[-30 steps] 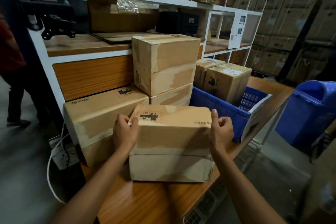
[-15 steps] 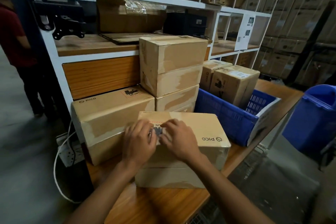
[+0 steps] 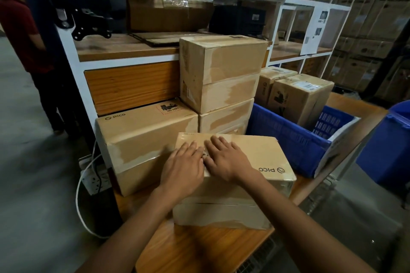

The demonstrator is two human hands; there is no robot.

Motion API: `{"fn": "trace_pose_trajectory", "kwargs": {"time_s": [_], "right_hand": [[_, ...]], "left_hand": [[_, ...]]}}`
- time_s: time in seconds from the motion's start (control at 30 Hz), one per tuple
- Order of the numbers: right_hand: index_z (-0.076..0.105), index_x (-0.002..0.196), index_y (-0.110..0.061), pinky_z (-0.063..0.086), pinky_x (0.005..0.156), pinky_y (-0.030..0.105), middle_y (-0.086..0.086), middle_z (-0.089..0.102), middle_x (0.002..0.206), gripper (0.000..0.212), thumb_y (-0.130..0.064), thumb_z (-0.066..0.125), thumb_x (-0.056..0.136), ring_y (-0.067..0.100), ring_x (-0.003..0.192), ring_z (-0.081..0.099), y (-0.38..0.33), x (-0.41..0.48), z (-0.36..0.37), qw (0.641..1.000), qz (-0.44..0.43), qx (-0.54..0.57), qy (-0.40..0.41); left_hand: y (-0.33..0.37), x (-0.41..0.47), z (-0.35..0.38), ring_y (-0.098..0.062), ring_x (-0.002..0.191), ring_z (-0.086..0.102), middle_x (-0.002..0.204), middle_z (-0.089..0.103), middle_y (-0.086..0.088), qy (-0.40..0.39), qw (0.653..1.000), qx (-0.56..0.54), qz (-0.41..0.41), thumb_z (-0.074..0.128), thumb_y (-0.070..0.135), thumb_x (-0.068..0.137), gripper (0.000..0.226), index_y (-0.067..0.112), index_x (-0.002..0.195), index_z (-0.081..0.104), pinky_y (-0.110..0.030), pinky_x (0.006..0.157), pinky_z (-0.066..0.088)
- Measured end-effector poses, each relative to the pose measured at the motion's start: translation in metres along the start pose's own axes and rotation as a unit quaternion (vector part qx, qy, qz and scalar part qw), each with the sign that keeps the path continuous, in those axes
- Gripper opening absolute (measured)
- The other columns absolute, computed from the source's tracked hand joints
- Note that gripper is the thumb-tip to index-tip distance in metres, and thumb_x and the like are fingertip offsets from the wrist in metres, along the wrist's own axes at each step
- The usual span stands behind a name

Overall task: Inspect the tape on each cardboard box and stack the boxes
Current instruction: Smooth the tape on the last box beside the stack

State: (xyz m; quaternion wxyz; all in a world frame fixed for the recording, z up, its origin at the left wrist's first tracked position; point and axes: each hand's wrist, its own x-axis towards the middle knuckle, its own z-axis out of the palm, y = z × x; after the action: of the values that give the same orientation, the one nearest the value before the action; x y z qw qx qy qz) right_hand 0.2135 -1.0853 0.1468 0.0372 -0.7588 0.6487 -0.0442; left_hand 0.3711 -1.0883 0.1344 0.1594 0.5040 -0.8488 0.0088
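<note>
Both forearms reach forward over the table (image 3: 199, 248). The left hand (image 3: 184, 168) and right hand (image 3: 226, 159) lie side by side, palms down, on the PICO box (image 3: 261, 153) standing there. Half a second ago their fingers were bunched at its label; now they lie straight, pressing the top and gripping nothing. Behind this box rises the box stack (image 3: 221, 68).

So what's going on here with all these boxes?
A person is checking a cardboard box on the wooden table. The left hand and right hand lie flat on its top, fingers straight, side by side. Behind it, other boxes are stacked, and a blue crate holds two more.
</note>
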Motion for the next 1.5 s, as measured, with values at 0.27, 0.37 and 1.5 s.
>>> {"fn": "trace_pose_trajectory", "kwargs": {"time_s": [0.27, 0.37, 1.5], "right_hand": [[0.054, 0.14, -0.022, 0.044, 0.107, 0.043, 0.008, 0.049, 0.147, 0.049, -0.05, 0.044, 0.101, 0.026, 0.13, 0.049, 0.019, -0.007, -0.022, 0.999, 0.02, 0.039, 0.015], [0.061, 0.122, -0.025, 0.05, 0.093, 0.043, 0.004, 0.055, 0.13, 0.045, -0.058, 0.04, 0.099, 0.021, 0.113, 0.053, 0.041, -0.021, -0.02, 0.992, 0.101, -0.012, 0.075], [0.038, 0.147, -0.026, 0.046, 0.083, 0.036, 0.001, 0.058, 0.133, 0.082, -0.069, 0.064, 0.083, 0.021, 0.117, 0.058, 0.084, -0.085, 0.004, 0.893, 0.331, 0.207, 0.225]], "left_hand": [[0.021, 0.029, -0.015, -0.023, 0.134, 0.042, 0.148, 0.044, -0.006, -0.041, 0.999, -0.028, 0.0, 0.043, 0.028, 0.101, 0.038, 0.021, 0.138, 0.048, -0.04, 0.109, 0.038], [0.04, 0.035, -0.006, -0.019, 0.151, 0.021, 0.163, 0.026, -0.002, -0.08, 0.991, -0.09, 0.057, 0.038, 0.027, 0.105, 0.043, 0.023, 0.147, 0.042, -0.043, 0.123, 0.018], [-0.03, 0.04, -0.003, -0.032, 0.138, 0.044, 0.158, 0.038, -0.006, -0.086, 0.927, -0.304, -0.202, 0.064, 0.052, 0.091, 0.105, 0.034, 0.157, -0.017, -0.045, 0.106, 0.039]]}}
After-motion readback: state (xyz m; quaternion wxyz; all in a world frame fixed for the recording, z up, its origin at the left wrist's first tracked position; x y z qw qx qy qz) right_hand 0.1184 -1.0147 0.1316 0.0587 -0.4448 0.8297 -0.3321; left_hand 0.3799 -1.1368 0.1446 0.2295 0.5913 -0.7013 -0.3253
